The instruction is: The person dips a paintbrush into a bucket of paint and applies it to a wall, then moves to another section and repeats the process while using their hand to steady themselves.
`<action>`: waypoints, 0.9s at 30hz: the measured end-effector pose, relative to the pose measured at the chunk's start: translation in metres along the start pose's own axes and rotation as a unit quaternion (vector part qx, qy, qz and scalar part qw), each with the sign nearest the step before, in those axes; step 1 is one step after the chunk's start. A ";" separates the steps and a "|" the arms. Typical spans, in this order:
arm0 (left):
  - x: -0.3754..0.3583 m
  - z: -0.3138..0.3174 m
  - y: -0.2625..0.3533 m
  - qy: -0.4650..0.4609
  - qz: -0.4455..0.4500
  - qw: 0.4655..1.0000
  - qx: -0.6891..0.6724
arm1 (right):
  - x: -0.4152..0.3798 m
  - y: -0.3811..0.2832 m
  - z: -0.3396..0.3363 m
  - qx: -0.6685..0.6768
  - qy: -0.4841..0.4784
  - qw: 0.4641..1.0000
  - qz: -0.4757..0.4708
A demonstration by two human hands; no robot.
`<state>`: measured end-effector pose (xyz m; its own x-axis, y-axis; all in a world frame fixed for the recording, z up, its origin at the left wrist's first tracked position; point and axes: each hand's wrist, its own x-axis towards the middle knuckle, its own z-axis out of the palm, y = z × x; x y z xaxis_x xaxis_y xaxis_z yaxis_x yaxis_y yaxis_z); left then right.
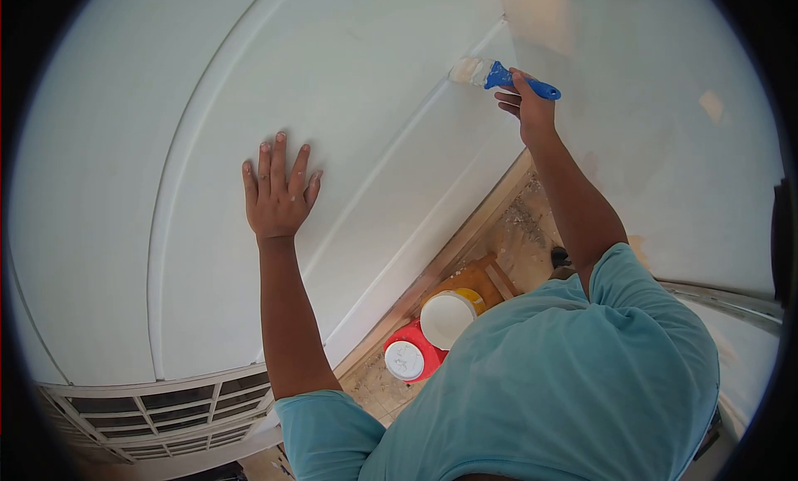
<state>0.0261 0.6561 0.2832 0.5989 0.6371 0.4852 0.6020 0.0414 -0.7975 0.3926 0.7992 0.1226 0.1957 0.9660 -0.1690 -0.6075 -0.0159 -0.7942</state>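
My right hand grips the blue handle of a paintbrush, its whitish, paint-smeared end touching the white surface by a raised moulding. Farther left, my left hand lies flat on the same smooth white surface, fingers spread and nothing held. Small white specks mark its fingers. The brush's exact bristle edge blends into the white behind it.
Below me on the tiled floor stand a white bucket and a red container with a white lid, beside a wooden piece of furniture. A white-framed window grille lies at lower left. A pale wall meets the surface at right.
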 end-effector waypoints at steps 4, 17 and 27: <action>0.002 -0.003 0.001 -0.004 0.002 1.000 0.011 | -0.020 0.027 0.013 -0.012 0.000 0.995 -0.097; 0.005 -0.004 0.003 -0.016 -0.005 0.999 0.044 | -0.150 0.076 0.042 -0.056 -0.207 0.977 -0.003; 0.006 -0.004 0.003 -0.004 -0.005 0.999 0.043 | -0.084 0.063 0.027 -0.033 -0.197 0.979 0.049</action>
<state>0.0338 0.6565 0.2852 0.5887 0.6432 0.4897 0.5595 0.1131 -0.8211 0.3170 0.7241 0.1030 -0.1801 0.9835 -0.0186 -0.5553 -0.1173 -0.8233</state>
